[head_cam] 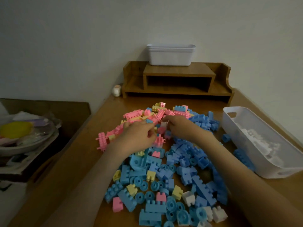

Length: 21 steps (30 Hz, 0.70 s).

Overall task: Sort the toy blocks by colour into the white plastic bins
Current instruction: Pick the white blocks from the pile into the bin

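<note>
Both hands deep in the block pile [165, 163] on the wooden surface [73, 169].
Left hand [139, 135] and right hand [182, 126] sit close together at the far middle of the pile, fingers curled down among the pieces. Cannot tell whether either hand grips a block. Pink blocks [136, 114] are bunched at the pile's far left and blue blocks [201, 122] at its far right and down its right side. The near part of the pile is mostly blue, with scattered yellow, pink and white pieces. White bin [255, 163] stands just right of the pile and holds white blocks [259, 141]. A stack of white bins [170, 56] sits beyond the pile, on top of a wooden shelf [178, 74].
</note>
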Motion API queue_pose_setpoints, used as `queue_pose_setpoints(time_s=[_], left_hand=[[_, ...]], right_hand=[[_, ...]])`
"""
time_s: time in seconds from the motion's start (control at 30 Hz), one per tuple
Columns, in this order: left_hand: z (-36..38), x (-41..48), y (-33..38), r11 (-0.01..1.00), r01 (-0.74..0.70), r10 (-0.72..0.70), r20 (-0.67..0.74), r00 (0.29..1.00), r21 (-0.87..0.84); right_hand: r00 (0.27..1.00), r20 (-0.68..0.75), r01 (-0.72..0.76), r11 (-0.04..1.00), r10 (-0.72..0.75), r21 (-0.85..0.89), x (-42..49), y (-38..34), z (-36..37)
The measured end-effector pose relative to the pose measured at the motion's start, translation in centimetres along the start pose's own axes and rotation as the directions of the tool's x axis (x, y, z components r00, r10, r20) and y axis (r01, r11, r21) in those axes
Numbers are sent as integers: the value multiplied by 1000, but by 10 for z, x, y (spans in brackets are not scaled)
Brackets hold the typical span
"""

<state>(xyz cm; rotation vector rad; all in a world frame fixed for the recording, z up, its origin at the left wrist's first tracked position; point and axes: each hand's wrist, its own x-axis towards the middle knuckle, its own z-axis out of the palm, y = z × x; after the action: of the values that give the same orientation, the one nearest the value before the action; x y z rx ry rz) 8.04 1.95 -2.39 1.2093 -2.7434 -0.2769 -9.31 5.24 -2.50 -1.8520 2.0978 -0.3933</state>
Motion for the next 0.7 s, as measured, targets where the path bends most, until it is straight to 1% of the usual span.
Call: queue_pose_setpoints(time_s=[0.07, 0.13, 0.23, 0.27, 0.33, 0.4, 0.5, 0.57, 0.63, 0.7], left_hand=[[-1, -1, -1, 1000, 5, -5, -13, 1000, 2], [-2, -3, -3, 1000, 19, -19, -53, 998, 1], [-1, -5, -5, 999, 54, -54, -101, 993, -5], [-1, -5, -6, 997, 72, -71, -111, 991, -1], [-1, -6, -7, 994, 104, -101, -131, 986, 21], [0, -6, -7, 994, 105, -97, -168, 981, 40], [0, -7, -5, 1000, 18, -18, -214, 977, -2], [-1, -9, -1, 1000, -23, 26, -168, 986, 17], [0, -10, 2, 995, -24, 30, -54, 998, 99], [1, -10, 3, 991, -12, 6, 43, 999, 136]], right_hand=[[998, -62, -2, 999, 5, 47, 4, 2, 0], [995, -98, 9, 1000, -8, 4, 9, 5, 3], [999, 26, 35, 979, -30, -200, 12, 4, 8], [998, 48, 41, 970, -30, -240, 12, 3, 9], [998, 58, 26, 972, -13, -233, 11, 0, 8], [998, 61, 47, 974, -34, -223, 8, -2, 7], [990, 87, 127, 968, -110, -216, 1, -1, 3], [980, 138, 171, 966, -146, -195, -8, 0, -2], [973, 153, 192, 972, -171, -137, -17, 2, -6], [979, 66, 196, 979, -193, -50, -25, 7, -7]])
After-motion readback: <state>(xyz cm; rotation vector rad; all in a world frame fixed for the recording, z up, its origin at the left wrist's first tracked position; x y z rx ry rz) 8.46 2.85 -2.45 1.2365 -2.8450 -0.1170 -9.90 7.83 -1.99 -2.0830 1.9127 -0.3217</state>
